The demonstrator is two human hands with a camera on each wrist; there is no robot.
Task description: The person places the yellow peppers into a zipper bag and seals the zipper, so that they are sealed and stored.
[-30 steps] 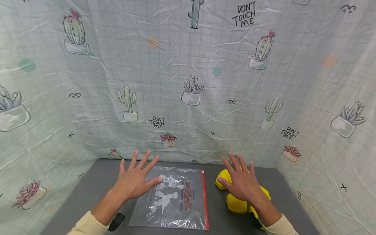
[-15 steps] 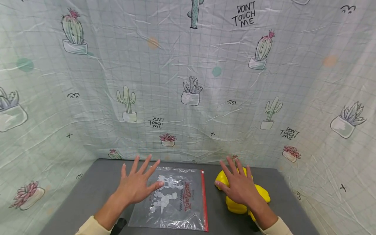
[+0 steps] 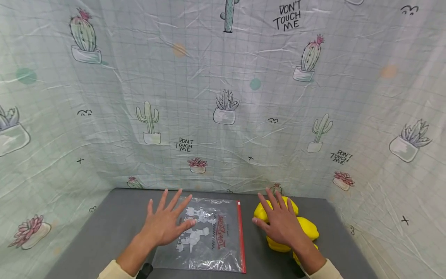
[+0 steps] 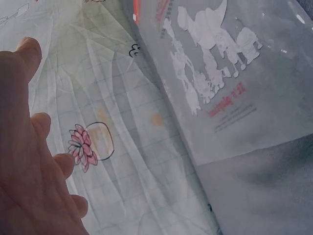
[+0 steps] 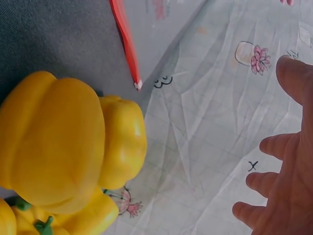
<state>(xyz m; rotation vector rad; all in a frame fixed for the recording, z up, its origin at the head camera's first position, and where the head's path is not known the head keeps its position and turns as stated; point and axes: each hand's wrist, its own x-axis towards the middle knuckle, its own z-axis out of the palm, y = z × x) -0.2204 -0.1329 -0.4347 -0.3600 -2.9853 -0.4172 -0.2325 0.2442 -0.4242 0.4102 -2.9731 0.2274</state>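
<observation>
My left hand [image 3: 164, 225] is held with fingers spread and straight, palm down, over the left side of a clear plastic zip bag [image 3: 205, 242]. The bag lies flat, with a red zip edge on its right, white cartoon figures and red lettering. Over several yellow bell peppers [image 3: 308, 228] spreads my right hand [image 3: 283, 225], its fingers also straight, hiding part of them. In the right wrist view the peppers [image 5: 54, 137] show green stems, and the right fingers [image 5: 281, 147] stand apart from them. Left fingers [image 4: 41, 125] hold nothing in the left wrist view.
A dark grey table [image 3: 101, 232] carries the bag and the peppers. Behind and at both sides hangs a pale curtain [image 3: 195, 97] printed with cacti. A small black object [image 3: 144, 270] shows beside the left wrist.
Both hands have drawn slightly nearer the table's front edge, the left shifting a little right and the right a little left. Bag and peppers lie as before.
</observation>
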